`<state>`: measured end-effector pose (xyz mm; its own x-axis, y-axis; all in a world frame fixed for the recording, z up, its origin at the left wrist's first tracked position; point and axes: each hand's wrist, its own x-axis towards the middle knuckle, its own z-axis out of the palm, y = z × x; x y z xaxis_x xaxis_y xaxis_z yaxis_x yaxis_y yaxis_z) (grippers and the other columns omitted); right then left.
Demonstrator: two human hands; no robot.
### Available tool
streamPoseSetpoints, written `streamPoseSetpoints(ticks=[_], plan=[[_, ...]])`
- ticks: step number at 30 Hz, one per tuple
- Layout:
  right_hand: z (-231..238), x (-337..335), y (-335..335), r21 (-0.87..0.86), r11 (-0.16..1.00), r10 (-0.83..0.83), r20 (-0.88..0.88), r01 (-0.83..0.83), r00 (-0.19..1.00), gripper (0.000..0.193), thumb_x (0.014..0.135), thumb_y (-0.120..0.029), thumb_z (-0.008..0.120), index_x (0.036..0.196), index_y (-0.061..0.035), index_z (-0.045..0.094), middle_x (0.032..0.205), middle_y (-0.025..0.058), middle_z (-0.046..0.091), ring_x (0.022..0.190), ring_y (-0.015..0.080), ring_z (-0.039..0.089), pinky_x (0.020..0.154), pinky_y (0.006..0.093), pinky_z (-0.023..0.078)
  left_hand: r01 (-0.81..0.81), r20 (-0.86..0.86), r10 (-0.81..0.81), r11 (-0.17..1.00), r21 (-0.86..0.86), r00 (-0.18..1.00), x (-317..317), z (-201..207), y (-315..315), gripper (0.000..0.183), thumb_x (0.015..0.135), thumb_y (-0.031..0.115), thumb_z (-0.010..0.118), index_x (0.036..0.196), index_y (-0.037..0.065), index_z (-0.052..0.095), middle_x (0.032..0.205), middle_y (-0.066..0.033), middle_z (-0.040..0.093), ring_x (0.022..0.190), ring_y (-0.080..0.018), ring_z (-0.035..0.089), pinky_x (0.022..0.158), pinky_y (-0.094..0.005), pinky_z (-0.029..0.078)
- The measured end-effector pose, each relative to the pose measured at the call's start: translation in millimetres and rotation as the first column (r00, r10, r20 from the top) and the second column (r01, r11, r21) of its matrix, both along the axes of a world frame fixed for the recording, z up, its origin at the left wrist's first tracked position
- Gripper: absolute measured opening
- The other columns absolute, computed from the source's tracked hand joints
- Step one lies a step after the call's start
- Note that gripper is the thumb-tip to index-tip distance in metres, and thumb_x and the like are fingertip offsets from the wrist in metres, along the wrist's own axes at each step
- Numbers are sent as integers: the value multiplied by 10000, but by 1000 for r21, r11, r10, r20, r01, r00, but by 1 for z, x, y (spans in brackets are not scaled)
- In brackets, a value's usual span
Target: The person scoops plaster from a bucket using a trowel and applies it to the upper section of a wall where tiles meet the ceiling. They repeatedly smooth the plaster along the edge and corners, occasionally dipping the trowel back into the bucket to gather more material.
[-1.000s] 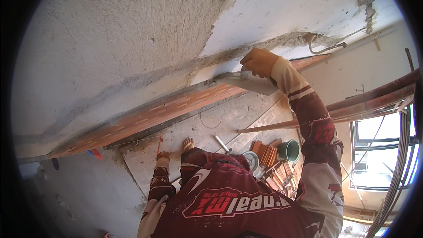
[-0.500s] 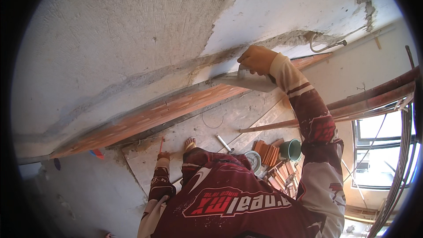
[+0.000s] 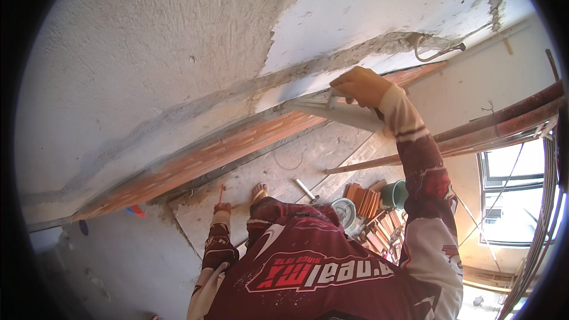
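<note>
My right hand (image 3: 363, 86) is closed around the handle of a plastering trowel (image 3: 349, 115). The trowel's flat grey blade lies along the lower edge of the plastered wall (image 3: 195, 65), just above a strip of red brick (image 3: 237, 147); I cannot tell whether its tip touches. Low on the left, my left hand (image 3: 222, 207) is closed on a thin orange stick (image 3: 222, 192) that points up from the fist. What kind of stick it is does not show.
Red bricks (image 3: 360, 200) lie stacked on the floor near a green bucket (image 3: 393, 194) and a round grey basin (image 3: 344, 210). A white-handled tool (image 3: 305, 188) lies by my foot. Long rusty pipes (image 3: 504, 127) cross at right before a window (image 3: 515, 192). A cable (image 3: 435, 56) hangs from the wall.
My right hand and the trowel have shifted slightly right and down in the picture, and the blade is tilted more. The left hand keeps its grip on the stick.
</note>
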<state>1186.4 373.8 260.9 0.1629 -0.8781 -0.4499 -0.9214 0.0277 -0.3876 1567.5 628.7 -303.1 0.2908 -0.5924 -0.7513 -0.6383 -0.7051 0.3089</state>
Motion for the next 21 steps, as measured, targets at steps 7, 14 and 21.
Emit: streamPoseSetpoints(ticks=[7,14,21], plan=[[-73,-39,90,-283,959,82,327,15,942,353,797,-175,684,1122,-48,630,912,103,673,810,147,626,744,288,501,164,33,-166,984,74,985,-7,-5,5,359,771,292,580,1014,50,688,980,-173,684,958,-318,651,869,-394,492],[-157,-26,128,-96,977,-101,580,190,809,357,785,-208,690,1108,-77,615,981,126,674,905,246,657,808,345,500,158,126,-163,986,55,978,-12,3,11,260,787,263,583,949,98,702,934,-143,692,935,-292,660,839,-390,502],[-185,-67,117,-213,960,-26,569,179,822,327,814,-212,646,1121,-104,613,977,129,675,878,258,657,798,345,498,-93,29,98,985,-146,995,-27,0,0,326,744,330,599,918,77,709,972,-146,688,984,-320,639,899,-412,482]])
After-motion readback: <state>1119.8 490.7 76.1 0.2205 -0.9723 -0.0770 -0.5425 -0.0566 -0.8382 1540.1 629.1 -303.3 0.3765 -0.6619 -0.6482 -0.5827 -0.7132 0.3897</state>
